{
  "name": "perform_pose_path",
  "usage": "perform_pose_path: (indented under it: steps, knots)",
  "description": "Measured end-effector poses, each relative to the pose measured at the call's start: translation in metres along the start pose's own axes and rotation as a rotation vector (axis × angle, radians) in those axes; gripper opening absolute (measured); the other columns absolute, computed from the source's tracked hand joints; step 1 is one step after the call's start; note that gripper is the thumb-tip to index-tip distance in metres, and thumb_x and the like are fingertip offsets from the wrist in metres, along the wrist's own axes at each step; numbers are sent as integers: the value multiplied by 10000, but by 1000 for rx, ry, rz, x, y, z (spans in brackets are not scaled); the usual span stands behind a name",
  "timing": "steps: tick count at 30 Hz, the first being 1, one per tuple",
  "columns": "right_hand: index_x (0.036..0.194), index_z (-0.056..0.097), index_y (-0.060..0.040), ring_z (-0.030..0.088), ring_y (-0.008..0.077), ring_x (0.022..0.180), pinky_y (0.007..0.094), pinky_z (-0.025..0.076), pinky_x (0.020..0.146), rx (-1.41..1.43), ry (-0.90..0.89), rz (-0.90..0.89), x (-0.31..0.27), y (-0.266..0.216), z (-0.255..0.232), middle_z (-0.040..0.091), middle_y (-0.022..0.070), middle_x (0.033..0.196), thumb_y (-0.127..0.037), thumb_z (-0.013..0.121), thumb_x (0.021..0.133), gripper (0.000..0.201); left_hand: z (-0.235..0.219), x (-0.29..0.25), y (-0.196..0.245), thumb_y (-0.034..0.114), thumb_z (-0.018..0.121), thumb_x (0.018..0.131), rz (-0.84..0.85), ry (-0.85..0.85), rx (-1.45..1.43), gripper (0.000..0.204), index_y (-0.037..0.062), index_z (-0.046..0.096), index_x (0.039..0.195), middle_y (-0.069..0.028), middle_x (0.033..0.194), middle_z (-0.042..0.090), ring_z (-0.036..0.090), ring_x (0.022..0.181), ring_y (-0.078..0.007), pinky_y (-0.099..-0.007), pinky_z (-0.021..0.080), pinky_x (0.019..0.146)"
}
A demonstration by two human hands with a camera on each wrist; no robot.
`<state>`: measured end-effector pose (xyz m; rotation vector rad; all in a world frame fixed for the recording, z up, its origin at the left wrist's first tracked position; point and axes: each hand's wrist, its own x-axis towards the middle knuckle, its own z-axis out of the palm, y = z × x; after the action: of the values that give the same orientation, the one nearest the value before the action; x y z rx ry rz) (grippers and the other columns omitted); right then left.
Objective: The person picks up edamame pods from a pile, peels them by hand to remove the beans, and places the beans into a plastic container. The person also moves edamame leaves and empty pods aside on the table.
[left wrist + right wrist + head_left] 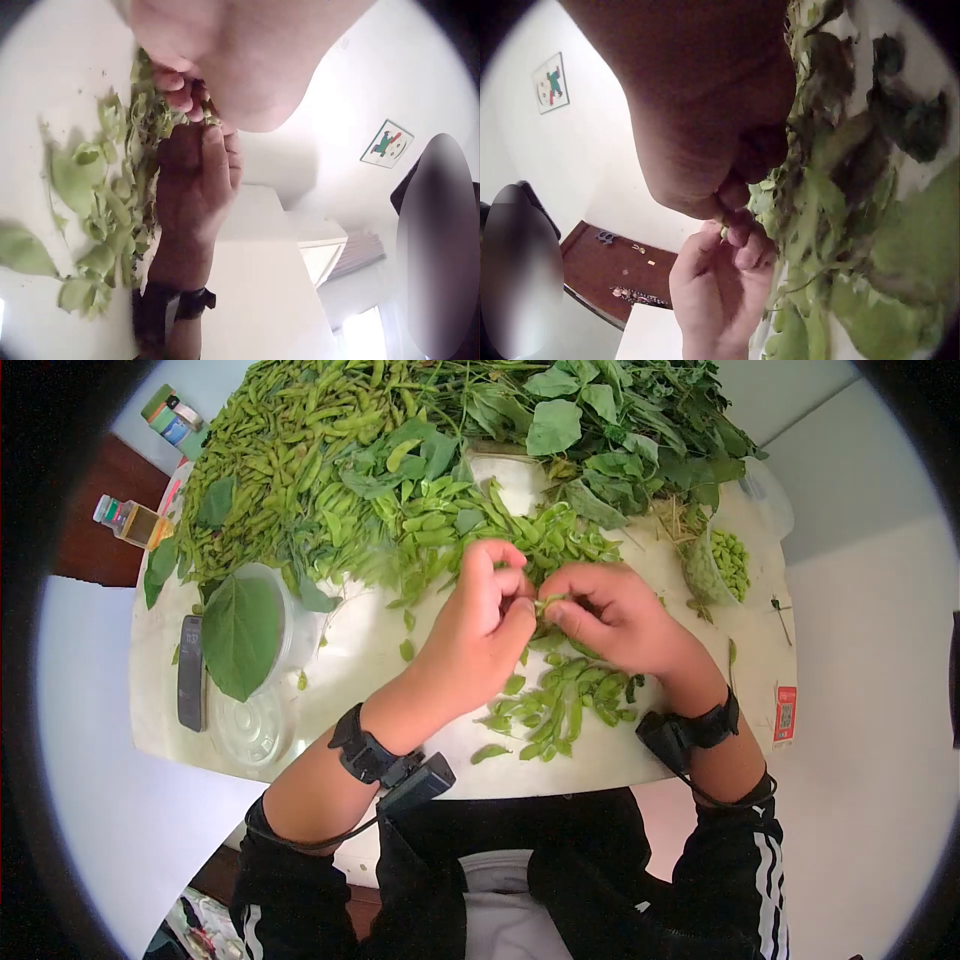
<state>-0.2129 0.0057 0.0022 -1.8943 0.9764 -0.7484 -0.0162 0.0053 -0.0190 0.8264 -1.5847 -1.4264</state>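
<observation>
**A small pod lies crosswise between two pinching hands**

Nearest to us, the left hand (470, 640) and the right hand (625, 625) meet above the table (420, 745). Between their fingertips we see a small green pod (548, 601). Each hand pinches it with thumb and curled finger; how firmly, we cannot tell. Its long axis seems to run from one hand to the other, roughly level with the table edge. Neither hand is clearly nearer to it, and this crosswise position is, we judge, the relation that matters most.

Under the hands and toward the body lie the loose pods (570, 705). Farther away, on the right-hand side, a container (693, 573) holds small green beans (731, 563); the right hand is the nearer one to it. Beyond the hands spreads the large heap of pods (345, 420).
</observation>
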Motion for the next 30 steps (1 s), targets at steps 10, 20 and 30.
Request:
perform_pose_path:
  steps: [10,20,30]
  knots:
    - [999,605,-15,463,23,680,212,381,573,289,145,151,4,-6,7,561,-31,772,-57,581,935,80,-5,6,11,-73,516,880,-18,39,-233,468,25,244,1249,-57,922,548,509,792,-85,-225,418,700]
    - [1093,516,-44,563,73,755,216,409,623,498,-6,46,2,-1,7,569,7,849,-23,527,958,137,-8,8,9,-75,582,853,-78,58,-291,541,32,277,1286,-94,988,580,559,890,-126,-245,447,778]
    - [1157,501,-16,568,98,759,233,442,678,564,3,217,4,-9,7,596,43,835,14,487,948,212,-4,4,8,-117,611,826,24,136,-272,604,35,285,1311,-105,1025,565,579,926,-148,-281,477,838]
